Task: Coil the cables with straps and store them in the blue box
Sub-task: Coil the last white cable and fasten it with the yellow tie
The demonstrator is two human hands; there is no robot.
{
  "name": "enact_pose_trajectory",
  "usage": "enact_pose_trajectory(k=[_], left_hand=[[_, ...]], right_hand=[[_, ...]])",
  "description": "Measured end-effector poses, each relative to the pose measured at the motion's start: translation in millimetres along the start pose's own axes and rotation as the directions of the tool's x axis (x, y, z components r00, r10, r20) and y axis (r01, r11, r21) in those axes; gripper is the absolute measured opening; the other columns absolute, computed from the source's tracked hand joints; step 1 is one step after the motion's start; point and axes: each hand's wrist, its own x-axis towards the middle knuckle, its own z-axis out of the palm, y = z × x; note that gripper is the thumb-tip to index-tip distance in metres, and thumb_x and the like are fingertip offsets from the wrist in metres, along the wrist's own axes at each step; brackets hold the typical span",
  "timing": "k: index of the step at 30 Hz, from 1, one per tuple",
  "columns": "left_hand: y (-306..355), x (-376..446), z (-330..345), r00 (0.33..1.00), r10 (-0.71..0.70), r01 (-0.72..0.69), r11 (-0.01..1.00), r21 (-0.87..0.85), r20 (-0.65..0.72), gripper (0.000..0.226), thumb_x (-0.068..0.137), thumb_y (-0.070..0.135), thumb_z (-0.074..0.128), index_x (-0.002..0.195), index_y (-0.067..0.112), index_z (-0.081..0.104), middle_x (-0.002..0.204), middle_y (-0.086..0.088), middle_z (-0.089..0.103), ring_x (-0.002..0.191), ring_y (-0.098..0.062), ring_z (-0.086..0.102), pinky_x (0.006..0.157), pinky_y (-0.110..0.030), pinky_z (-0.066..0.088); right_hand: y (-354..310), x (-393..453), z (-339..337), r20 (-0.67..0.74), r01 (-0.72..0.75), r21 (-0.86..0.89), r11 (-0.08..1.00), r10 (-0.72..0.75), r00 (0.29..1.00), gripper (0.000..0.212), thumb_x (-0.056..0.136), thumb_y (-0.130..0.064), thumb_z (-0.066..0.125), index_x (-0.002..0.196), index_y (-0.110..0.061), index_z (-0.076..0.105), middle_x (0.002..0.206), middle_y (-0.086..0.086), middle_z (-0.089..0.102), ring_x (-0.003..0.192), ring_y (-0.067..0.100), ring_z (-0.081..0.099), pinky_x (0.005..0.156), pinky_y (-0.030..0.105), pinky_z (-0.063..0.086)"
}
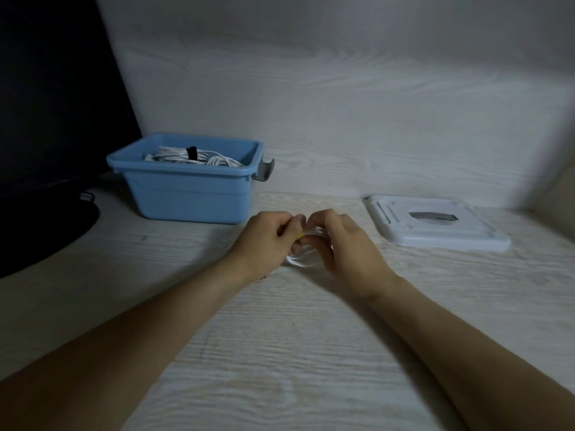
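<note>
Both hands meet over a small coil of white cable (303, 255) lying on the bench (280, 353), in front of the blue box (189, 194). The left hand (264, 241) has its fingers (287, 227) curled, pinching a yellow strap (302, 235) at the coil; the right hand (345, 247) curls round the coil. Another strapped white cable bundle (186, 157) lies in the box

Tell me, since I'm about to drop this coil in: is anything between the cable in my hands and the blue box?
Nothing visible blocks the way. The coiled cable, held by the left hand and right hand, sits just right of and nearer than the blue box, whose top is open. One strapped cable bundle already lies inside.
</note>
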Motion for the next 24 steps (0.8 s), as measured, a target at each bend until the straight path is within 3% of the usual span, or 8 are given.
enact_pose_trajectory(k=[3, 7, 10, 13, 17, 20, 22, 24], left_hand=[[3.8, -0.6, -5.9, 0.997, 0.021, -0.031, 0.993, 0.118, 0.077, 0.038, 0.102, 0.029, 0.044, 0.077, 0.014, 0.068, 0.067, 0.005, 0.069, 0.058, -0.001, 0.061, 0.059, -0.021, 0.045], [1.6, 1.5, -11.4, 0.981, -0.024, 0.007, 0.996, 0.087, 0.194, 0.033, 0.101, 0.03, 0.048, 0.076, 0.019, 0.067, 0.069, 0.007, 0.068, 0.064, -0.01, 0.063, 0.062, -0.028, 0.049], [-4.0, 7.5, -11.3, 0.964, -0.061, 0.034, 0.994, 0.108, 0.258, 0.034, 0.102, 0.029, 0.047, 0.078, 0.013, 0.065, 0.072, 0.003, 0.065, 0.069, -0.011, 0.058, 0.069, -0.031, 0.046], [-8.2, 7.1, -12.4, 0.964, -0.06, 0.036, 0.995, 0.097, 0.26, 0.033, 0.104, 0.029, 0.04, 0.076, 0.025, 0.057, 0.078, 0.007, 0.062, 0.076, -0.01, 0.058, 0.071, -0.027, 0.045], [-15.3, 11.2, -20.2, 0.991, -0.012, -0.011, 0.985, 0.17, 0.137, 0.034, 0.103, 0.022, 0.044, 0.07, 0.031, 0.048, 0.071, 0.011, 0.055, 0.074, -0.015, 0.054, 0.07, -0.032, 0.04], [-14.7, 23.6, -36.0, 0.991, 0.087, -0.064, 0.974, 0.216, -0.098, 0.033, 0.101, 0.015, 0.049, 0.071, 0.03, 0.046, 0.067, 0.015, 0.054, 0.079, -0.022, 0.056, 0.074, -0.032, 0.038], [-7.0, 35.0, -53.5, 0.953, 0.165, -0.116, 0.974, 0.194, -0.255, 0.022, 0.099, 0.017, 0.048, 0.079, 0.027, 0.051, 0.068, 0.015, 0.052, 0.076, -0.015, 0.051, 0.072, -0.029, 0.035], [2.7, 49.1, -73.1, 0.884, 0.256, -0.176, 0.958, 0.228, -0.392, 0.015, 0.095, 0.027, 0.045, 0.088, 0.025, 0.058, 0.075, 0.01, 0.053, 0.081, -0.018, 0.053, 0.077, -0.037, 0.039]], right_hand=[[4.9, 0.2, 2.5, -0.033, 0.083, -0.06, 0.995, -0.085, 0.996, 0.016, 0.093, -0.024, 0.055, 0.106, -0.02, 0.046, 0.095, 0.006, 0.067, 0.084, 0.013, 0.051, 0.078, 0.027, 0.04], [7.4, 0.2, 2.8, -0.086, 0.096, -0.077, 0.992, -0.102, 0.991, 0.012, 0.093, -0.021, 0.057, 0.1, -0.012, 0.055, 0.09, 0.005, 0.067, 0.082, 0.012, 0.05, 0.08, 0.021, 0.036], [6.6, -0.8, 8.8, -0.102, 0.049, -0.124, 0.991, -0.062, 0.993, 0.02, 0.095, -0.025, 0.055, 0.096, -0.006, 0.062, 0.091, 0.003, 0.07, 0.082, 0.013, 0.052, 0.08, 0.03, 0.043], [5.9, 2.0, 15.5, -0.093, -0.022, -0.145, 0.989, 0.009, 0.996, 0.022, 0.095, -0.031, 0.059, 0.102, -0.01, 0.063, 0.1, 0.0, 0.069, 0.09, 0.015, 0.059, 0.084, 0.039, 0.047], [6.8, 6.7, 14.0, -0.081, -0.138, 0.035, 0.99, 0.14, 0.987, 0.038, 0.096, -0.035, 0.061, 0.123, -0.008, 0.053, 0.12, 0.004, 0.057, 0.11, 0.016, 0.054, 0.096, 0.031, 0.044], [9.1, 2.4, 10.4, -0.094, -0.219, 0.079, 0.972, 0.226, 0.97, 0.037, 0.1, -0.038, 0.05, 0.125, -0.01, 0.049, 0.12, 0.002, 0.05, 0.111, 0.012, 0.05, 0.098, 0.026, 0.042], [9.6, 0.2, 9.5, -0.096, -0.269, 0.076, 0.96, 0.276, 0.956, 0.035, 0.101, -0.038, 0.048, 0.125, -0.012, 0.05, 0.119, 0.001, 0.05, 0.11, 0.011, 0.05, 0.097, 0.027, 0.043], [11.2, -1.1, 10.3, -0.082, -0.312, 0.072, 0.947, 0.318, 0.945, 0.037, 0.1, -0.04, 0.046, 0.125, -0.013, 0.05, 0.118, 0.0, 0.05, 0.11, 0.01, 0.05, 0.097, 0.029, 0.044]])
